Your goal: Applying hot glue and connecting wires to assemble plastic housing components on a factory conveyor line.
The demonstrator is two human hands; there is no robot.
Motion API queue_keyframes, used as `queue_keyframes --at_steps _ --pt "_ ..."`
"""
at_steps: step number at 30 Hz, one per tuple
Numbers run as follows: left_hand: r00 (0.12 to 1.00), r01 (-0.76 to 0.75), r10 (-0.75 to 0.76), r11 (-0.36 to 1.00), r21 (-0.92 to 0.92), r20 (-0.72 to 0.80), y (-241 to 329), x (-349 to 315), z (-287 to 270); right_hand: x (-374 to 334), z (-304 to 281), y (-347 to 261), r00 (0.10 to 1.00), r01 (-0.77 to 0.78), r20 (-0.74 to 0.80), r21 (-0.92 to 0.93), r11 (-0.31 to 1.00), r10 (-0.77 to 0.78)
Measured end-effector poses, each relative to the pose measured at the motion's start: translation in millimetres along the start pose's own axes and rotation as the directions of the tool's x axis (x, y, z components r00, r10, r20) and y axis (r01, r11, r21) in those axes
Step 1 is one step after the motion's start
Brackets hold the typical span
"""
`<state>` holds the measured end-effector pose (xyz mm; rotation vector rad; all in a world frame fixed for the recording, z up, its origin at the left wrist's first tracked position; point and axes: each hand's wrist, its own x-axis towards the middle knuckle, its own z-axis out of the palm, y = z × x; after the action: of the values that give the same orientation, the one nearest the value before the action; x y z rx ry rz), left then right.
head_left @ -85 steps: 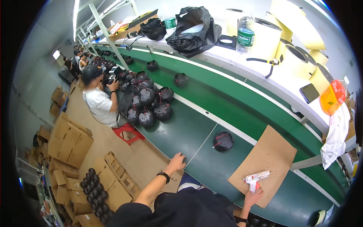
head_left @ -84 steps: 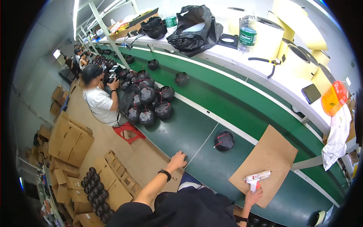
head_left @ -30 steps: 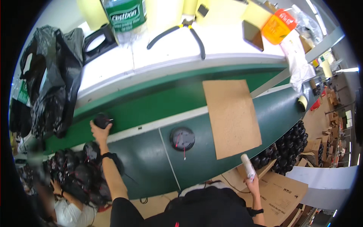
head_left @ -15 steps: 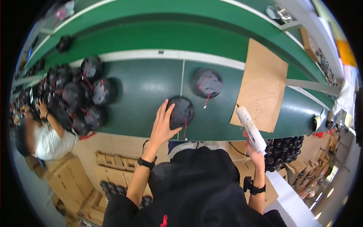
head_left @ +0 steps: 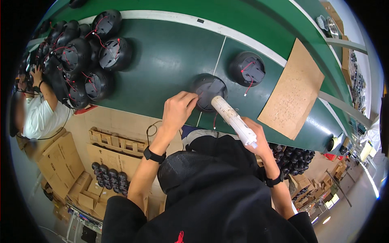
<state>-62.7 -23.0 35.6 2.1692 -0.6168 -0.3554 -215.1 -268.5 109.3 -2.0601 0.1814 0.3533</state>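
Observation:
A round black plastic housing (head_left: 210, 86) sits on the green bench in front of me, its recessed side up. A red wire (head_left: 214, 120) with a small white plug hangs from its near edge. At the housing's left rim my left hand (head_left: 177, 110) is closed in a pinch; whatever lies between the fingertips is too small to make out. My right hand (head_left: 255, 135) grips a white glue gun (head_left: 233, 119) with brownish stains. Its nozzle end points into the housing's near right part and hides the spot beneath. A second housing (head_left: 249, 69) with a red wire rests further right.
Several similar black housings (head_left: 115, 54) are piled at the left of the bench (head_left: 166, 52). A stained cardboard sheet (head_left: 293, 91) lies at the right. Another person (head_left: 44, 105) works at the far left. More black parts (head_left: 293, 158) stand below the bench edge.
The glue gun has moved left from beside the cardboard to over the near housing. My left hand has gone from spread around the housing to a pinch at its rim. The view has shifted.

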Motion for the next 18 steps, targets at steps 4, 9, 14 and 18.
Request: queue_keyframes --at_steps 4,9,14,18 --pt "0.997 -0.011 0.013 0.999 -0.039 0.073 -6 3 -4 11 15 1 0.999 0.028 -0.023 0.005 1.000 -0.028" --pt "0.988 -0.113 0.127 0.983 -0.142 0.093 -11 -2 -2 20 29 -3 0.994 0.070 -0.082 0.024 0.997 -0.068" --pt "0.981 -0.150 0.167 0.976 -0.157 0.103 -15 2 -3 22 36 -4 1.000 0.002 -0.025 -0.047 0.999 -0.003" --pt "0.979 -0.153 0.174 0.971 -0.183 0.105 -18 3 -4 21 36 -9 1.000 -0.029 0.006 -0.117 0.993 0.030"
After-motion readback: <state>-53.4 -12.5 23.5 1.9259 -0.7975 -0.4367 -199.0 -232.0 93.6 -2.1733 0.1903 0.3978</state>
